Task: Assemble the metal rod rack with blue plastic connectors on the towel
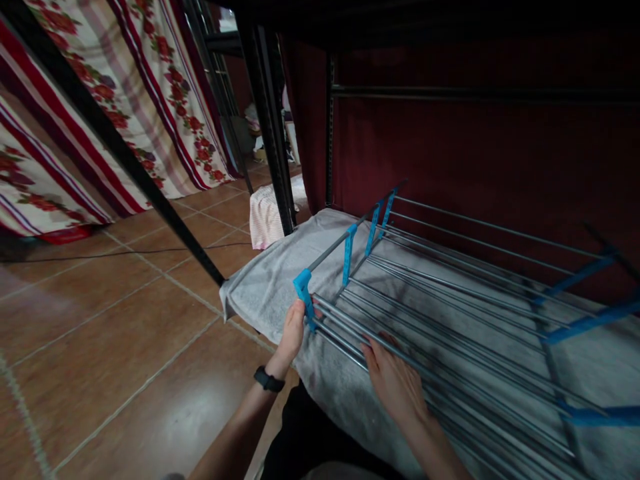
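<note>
A shoe rack of thin metal tubes with blue plastic brackets lies on a grey blanket [270, 293]. My left hand [292, 328], with a dark band on its wrist, is closed around the nearest blue bracket [303, 287] at the rack's left end. Several tubes run from this side toward the right. My right hand [395, 379] grips a metal tube [343, 321] farther along the near side, its fingertips partly hidden behind the tubes. More blue brackets [349, 257] stand along the left end, and others [583, 323] are at the far right.
A black metal frame post [273, 133] rises behind the blanket's left corner, and a slanting black bar [150, 187] crosses the left. A dark red cloth [450, 147] hangs behind. Tiled floor [125, 307], a thin cable [150, 252] and a flowered curtain [165, 87] are on the left.
</note>
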`<state>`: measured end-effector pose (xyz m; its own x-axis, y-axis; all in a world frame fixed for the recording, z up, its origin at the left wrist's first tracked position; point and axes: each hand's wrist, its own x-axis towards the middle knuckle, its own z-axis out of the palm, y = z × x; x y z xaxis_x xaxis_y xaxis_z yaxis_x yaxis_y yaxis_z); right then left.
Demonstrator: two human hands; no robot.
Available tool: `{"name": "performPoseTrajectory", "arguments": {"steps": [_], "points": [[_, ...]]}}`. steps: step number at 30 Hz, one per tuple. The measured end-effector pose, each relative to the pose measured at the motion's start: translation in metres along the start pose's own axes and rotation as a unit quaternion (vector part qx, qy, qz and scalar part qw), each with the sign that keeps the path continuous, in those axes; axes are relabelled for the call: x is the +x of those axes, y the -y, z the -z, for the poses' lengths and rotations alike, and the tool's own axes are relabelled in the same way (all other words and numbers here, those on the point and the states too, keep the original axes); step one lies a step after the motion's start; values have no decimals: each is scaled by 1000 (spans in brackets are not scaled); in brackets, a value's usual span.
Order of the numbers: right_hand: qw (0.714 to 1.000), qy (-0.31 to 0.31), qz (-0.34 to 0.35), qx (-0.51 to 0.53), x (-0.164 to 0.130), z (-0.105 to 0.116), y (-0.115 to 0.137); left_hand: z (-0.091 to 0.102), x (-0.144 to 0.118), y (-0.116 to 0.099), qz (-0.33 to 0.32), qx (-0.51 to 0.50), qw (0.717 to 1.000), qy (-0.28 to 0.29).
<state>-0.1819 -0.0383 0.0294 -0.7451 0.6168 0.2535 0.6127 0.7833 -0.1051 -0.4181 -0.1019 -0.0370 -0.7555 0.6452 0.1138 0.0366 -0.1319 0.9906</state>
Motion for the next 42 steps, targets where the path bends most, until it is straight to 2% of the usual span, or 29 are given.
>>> {"name": "performPoseTrajectory", "arguments": {"steps": [5, 12, 18, 25, 31, 42], "points": [[1000, -5, 20, -3, 1, 3, -2, -9, -4, 4, -14, -28, 999, -43], [998, 61, 17, 9, -1, 17, 4, -17, -3, 7, 0, -85, 992, -89], [997, 74, 16, 12, 2, 23, 5, -19, -4, 2, 17, -128, 989, -70], [998, 56, 28, 19, -2, 18, 1, -21, -9, -7, 0, -88, 994, -60], [999, 25, 39, 10, -5, 12, 1, -20, -9, -1, -7, -52, 996, -76], [999, 10, 33, -7, -7, 9, 6, -20, -7, 4, -4, -29, 997, -76]]}}
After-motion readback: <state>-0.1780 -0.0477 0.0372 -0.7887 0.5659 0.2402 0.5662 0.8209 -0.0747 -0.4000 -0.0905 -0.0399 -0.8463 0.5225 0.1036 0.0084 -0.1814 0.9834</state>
